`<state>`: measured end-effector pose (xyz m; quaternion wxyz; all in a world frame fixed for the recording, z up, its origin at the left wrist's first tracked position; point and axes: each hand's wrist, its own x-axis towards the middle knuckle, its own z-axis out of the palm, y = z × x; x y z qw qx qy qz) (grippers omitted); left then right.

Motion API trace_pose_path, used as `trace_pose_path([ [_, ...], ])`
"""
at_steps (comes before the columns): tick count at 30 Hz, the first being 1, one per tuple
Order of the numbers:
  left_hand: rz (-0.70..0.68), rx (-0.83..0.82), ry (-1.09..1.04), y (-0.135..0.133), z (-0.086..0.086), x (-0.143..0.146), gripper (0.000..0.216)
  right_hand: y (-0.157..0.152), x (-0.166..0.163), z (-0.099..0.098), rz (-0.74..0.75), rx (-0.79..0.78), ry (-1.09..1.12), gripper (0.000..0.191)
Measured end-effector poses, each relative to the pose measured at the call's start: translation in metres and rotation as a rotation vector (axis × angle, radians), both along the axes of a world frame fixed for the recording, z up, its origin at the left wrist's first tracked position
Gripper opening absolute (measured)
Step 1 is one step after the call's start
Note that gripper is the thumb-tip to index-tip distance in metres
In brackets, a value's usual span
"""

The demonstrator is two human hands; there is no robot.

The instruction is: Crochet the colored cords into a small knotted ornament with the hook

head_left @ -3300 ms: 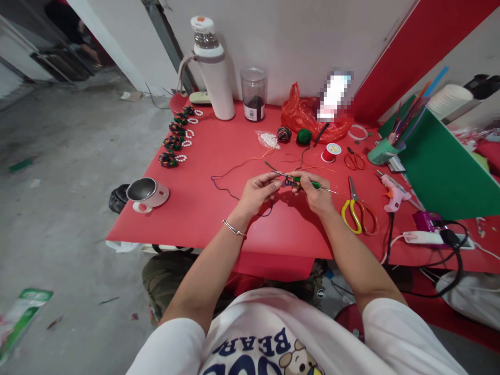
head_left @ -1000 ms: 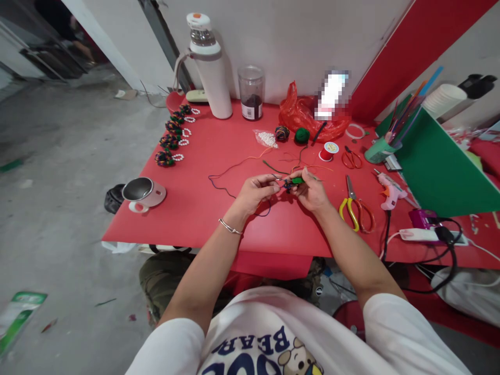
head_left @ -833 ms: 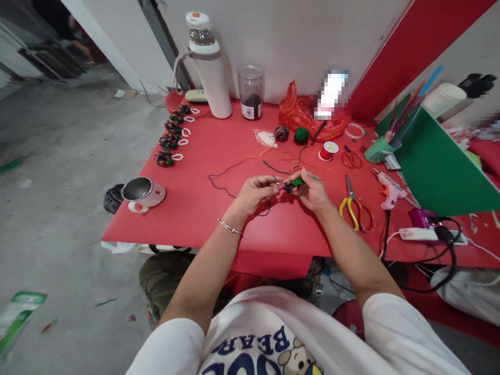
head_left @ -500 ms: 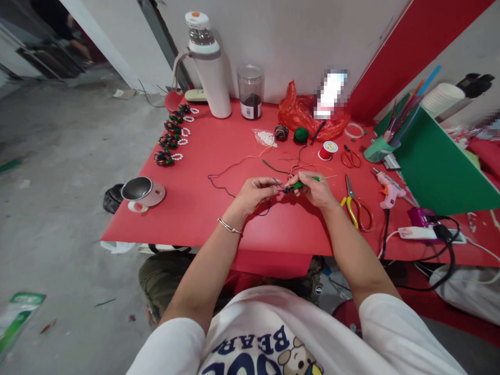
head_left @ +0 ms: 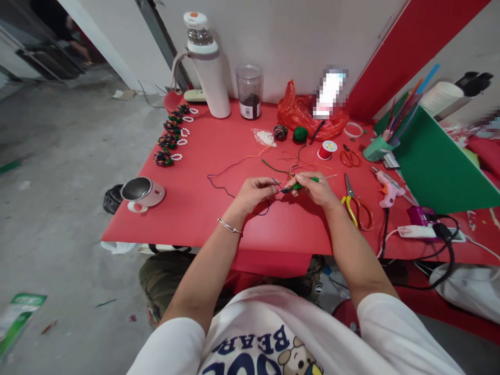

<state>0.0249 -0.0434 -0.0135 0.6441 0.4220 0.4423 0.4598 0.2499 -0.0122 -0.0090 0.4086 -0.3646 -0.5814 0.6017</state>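
Observation:
My right hand (head_left: 319,191) is closed around a green-handled crochet hook (head_left: 314,179), whose thin metal end sticks out to the right. A small dark piece of yarn work (head_left: 286,190) sits at the fingertips between my hands. My left hand (head_left: 253,195) pinches the multicolored yarn (head_left: 214,180) beside that piece. This yarn loops over the table on the left, shading from orange to dark blue. Just beyond my fingers lie loose orange strands and a dark green yarn tail (head_left: 273,167). My fingers partly hide the stitches.
Behind my hands are a green yarn ball (head_left: 300,134), a dark yarn ball (head_left: 280,132), white beads (head_left: 266,138) and a red thread spool (head_left: 327,149). Scissors (head_left: 356,205) and a pink glue gun (head_left: 388,188) lie right. A mug (head_left: 143,192) stands near the left edge.
Both hands stay nearly in place, with a very slight shift of the fingers around the yarn work. The hook and the things on the table look the same.

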Motion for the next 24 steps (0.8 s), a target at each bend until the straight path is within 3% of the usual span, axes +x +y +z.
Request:
trace_pose_path([
  [24, 0.031, 0.008, 0.038, -0.0004, 0.0020, -0.0007, 0.030, -0.0046, -0.0019, 0.0070, -0.024, 0.105, -0.095, 0.037],
])
